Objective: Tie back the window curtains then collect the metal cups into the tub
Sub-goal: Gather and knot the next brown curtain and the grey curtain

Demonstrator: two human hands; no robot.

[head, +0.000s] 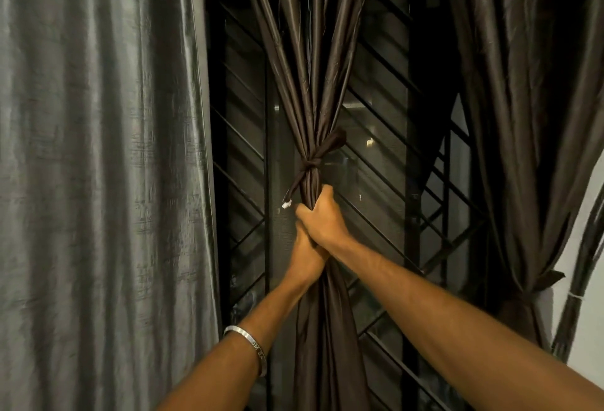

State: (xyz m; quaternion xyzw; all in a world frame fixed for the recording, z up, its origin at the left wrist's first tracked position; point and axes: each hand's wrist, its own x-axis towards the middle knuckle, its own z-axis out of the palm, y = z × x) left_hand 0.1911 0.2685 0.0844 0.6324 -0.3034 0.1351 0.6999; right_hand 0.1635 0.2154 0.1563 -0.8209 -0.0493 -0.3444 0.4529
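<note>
A dark brown curtain [310, 67] hangs in the middle of the window, gathered into a bundle by a brown tie [310, 165] knotted around it. Just below the knot, my right hand [323, 217] is closed around the bundled fabric. My left hand [305, 258] grips the same bundle directly under the right hand, partly covered by it. A second brown curtain [523, 116] on the right is gathered by its own tie [542, 281]. No metal cups or tub are in view.
A grey curtain [98, 165] hangs loose and untied on the left. Behind the curtains is a dark window with a black diagonal metal grille [385, 181]. A white wall [588, 280] shows at the far right edge.
</note>
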